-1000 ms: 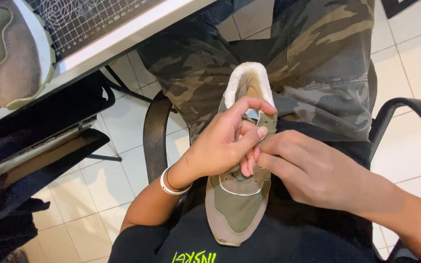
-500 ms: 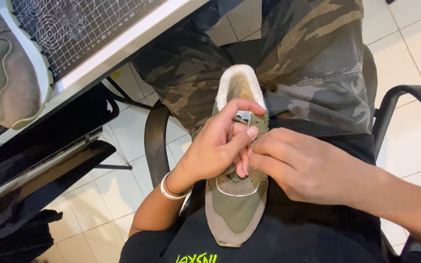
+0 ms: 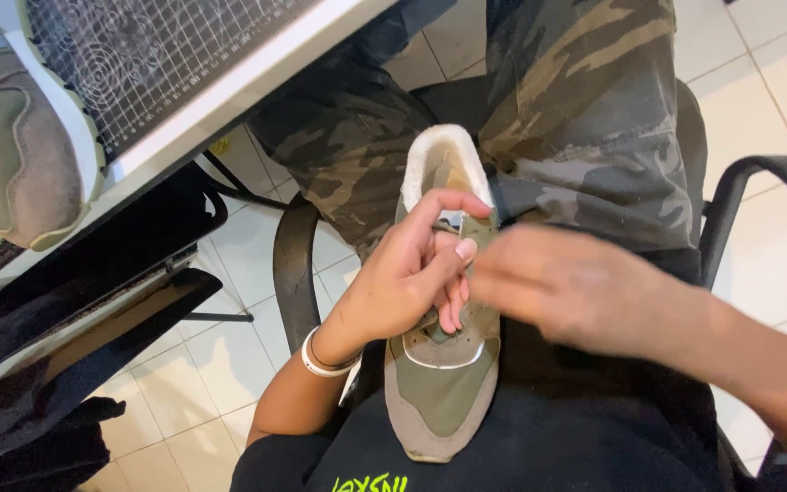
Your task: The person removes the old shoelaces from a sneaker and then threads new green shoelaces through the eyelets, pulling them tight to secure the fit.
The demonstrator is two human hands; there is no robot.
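An olive and brown sneaker (image 3: 444,401) with a pale fleece lining lies on my lap, toe pointing toward me. My left hand (image 3: 407,278), with a white band on the wrist, pinches the sneaker's upper near the tongue between thumb and index finger. My right hand (image 3: 576,287) is blurred by motion. Its fingertips sit just right of the left fingers at the shoe's lacing area, and I cannot make out what they hold. Camouflage trousers (image 3: 594,118) are under the shoe's heel end.
A second matching sneaker (image 3: 11,155) lies on a white table beside a dark gridded cutting mat (image 3: 157,55) at the upper left. Black chair armrests (image 3: 758,182) curve on both sides of my lap. Black bags or cases (image 3: 66,346) sit on the tiled floor at left.
My right hand has shifted a little to the right and become blurred. My left index finger has lifted and arched over the tongue. The view has moved slightly.
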